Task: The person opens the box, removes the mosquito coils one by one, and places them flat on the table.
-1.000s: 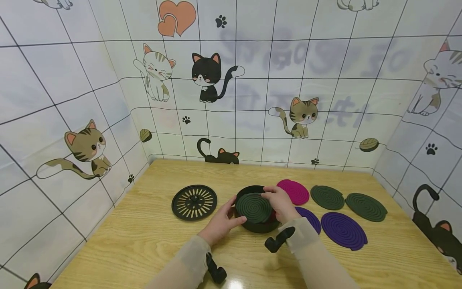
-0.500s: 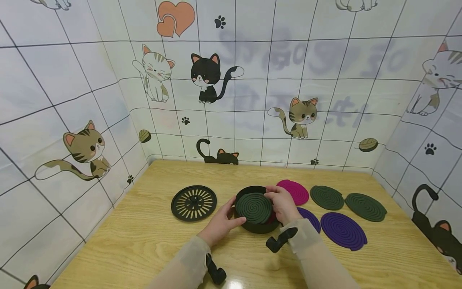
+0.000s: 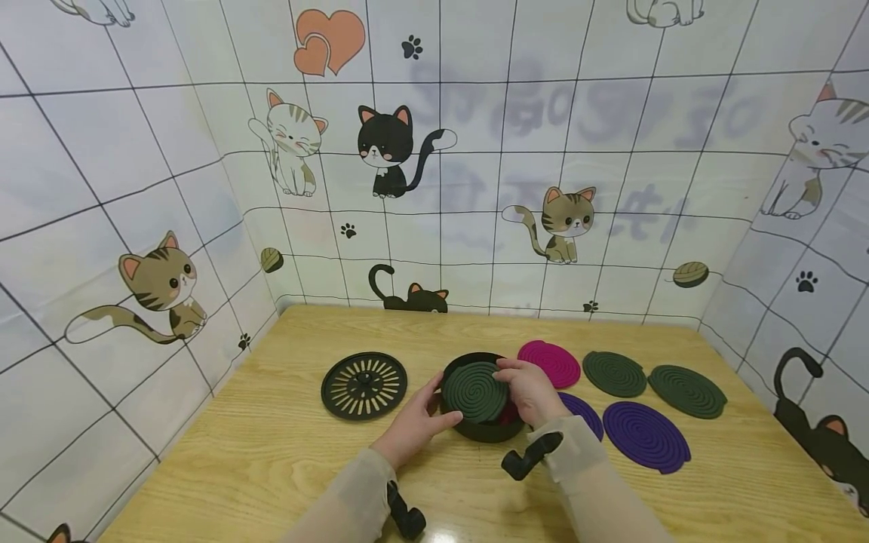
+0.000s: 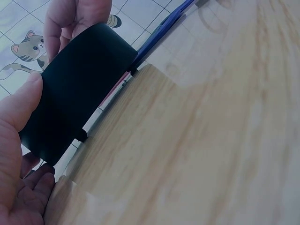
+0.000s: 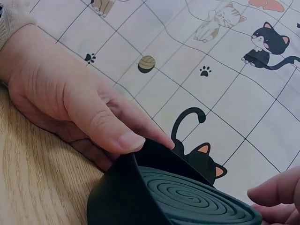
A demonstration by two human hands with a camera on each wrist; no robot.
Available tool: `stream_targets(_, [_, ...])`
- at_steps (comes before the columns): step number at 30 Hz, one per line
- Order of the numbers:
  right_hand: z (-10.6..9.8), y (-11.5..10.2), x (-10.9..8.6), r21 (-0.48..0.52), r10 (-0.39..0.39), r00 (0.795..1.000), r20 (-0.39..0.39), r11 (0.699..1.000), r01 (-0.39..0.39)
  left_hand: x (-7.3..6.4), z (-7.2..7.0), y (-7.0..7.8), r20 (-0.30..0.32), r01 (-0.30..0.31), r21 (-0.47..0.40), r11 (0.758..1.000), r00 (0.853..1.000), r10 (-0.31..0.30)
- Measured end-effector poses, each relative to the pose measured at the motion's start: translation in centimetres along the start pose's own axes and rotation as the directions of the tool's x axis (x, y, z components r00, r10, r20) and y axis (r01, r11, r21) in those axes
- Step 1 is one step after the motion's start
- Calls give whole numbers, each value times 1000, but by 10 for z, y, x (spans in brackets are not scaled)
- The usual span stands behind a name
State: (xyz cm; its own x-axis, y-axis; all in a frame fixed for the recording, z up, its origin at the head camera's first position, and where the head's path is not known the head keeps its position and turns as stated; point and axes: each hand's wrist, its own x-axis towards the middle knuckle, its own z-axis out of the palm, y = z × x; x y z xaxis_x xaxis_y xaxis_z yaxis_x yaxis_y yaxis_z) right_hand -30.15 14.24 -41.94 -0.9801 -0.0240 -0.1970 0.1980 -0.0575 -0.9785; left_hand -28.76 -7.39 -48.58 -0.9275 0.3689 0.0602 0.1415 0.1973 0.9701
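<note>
Since half a second ago, the green mosquito coil (image 3: 474, 394) has shifted very slightly left, and the right hand (image 3: 532, 388) with it. This coil lies tilted in a round black coil holder (image 3: 489, 433), its right side raised; a dark red piece (image 3: 508, 412) shows beneath. The holder stands on short feet midway between the left and right edges of the pale wooden worktop (image 3: 285, 460). The left hand (image 3: 414, 424) grips the holder's left side, thumb and fingers around its wall. The right hand pinches the coil's raised edge.

Left of the holder, apart from it, lies a slotted black lid (image 3: 363, 386). Toward the worktop's right edge are a pink coil (image 3: 550, 364), two more green coils (image 3: 688, 391) and two purple coils: one (image 3: 647, 437) fully visible, the other (image 3: 582, 413) partly behind the right hand. Beyond the far edge hangs a white gridded sheet (image 3: 468, 234) printed with cartoon cats.
</note>
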Motion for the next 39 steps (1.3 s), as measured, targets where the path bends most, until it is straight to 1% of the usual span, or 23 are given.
stream_targets(2, [-1, -1, -1, -9, 7, 1000, 10, 1000, -7, 0, 0, 0, -1, 0, 2, 1000, 1000, 0])
stream_targets(6, [0, -2, -2, -23, 29, 1000, 5, 999, -29, -1, 0, 0, -2, 3, 6, 1000, 1000, -3])
stream_targets(10, [1, -2, -1, -8, 52, 999, -3, 999, -52, 0, 0, 0, 0, 3, 7, 1000, 1000, -3])
stream_targets(19, [2, -3, -2, 31, 46, 999, 17, 998, -47, 1, 1, 0, -1, 1, 2, 1000, 1000, -1])
stream_targets(22, [1, -3, -3, 0, 44, 999, 17, 999, -44, 1, 1, -1, 3, -1, -3, 1000, 1000, 1])
stream_targets(26, [-1, -2, -3, -74, 23, 1000, 19, 997, -22, 0, 0, 1, 7, 1, -8, 1000, 1000, -1])
stream_targets(29, [-2, -1, -3, -107, 7, 1000, 25, 994, -4, -1, 0, 2, 8, 4, -7, 1000, 1000, -4])
stream_targets(31, [-2, -1, -3, -116, 2, 1000, 28, 993, 2, -1, 0, 2, 10, 5, -6, 1000, 1000, -5])
stream_targets(39, [0, 1, -4, -99, -7, 1000, 26, 995, 10, -1, 0, 1, 11, -1, 5, 1000, 1000, 1])
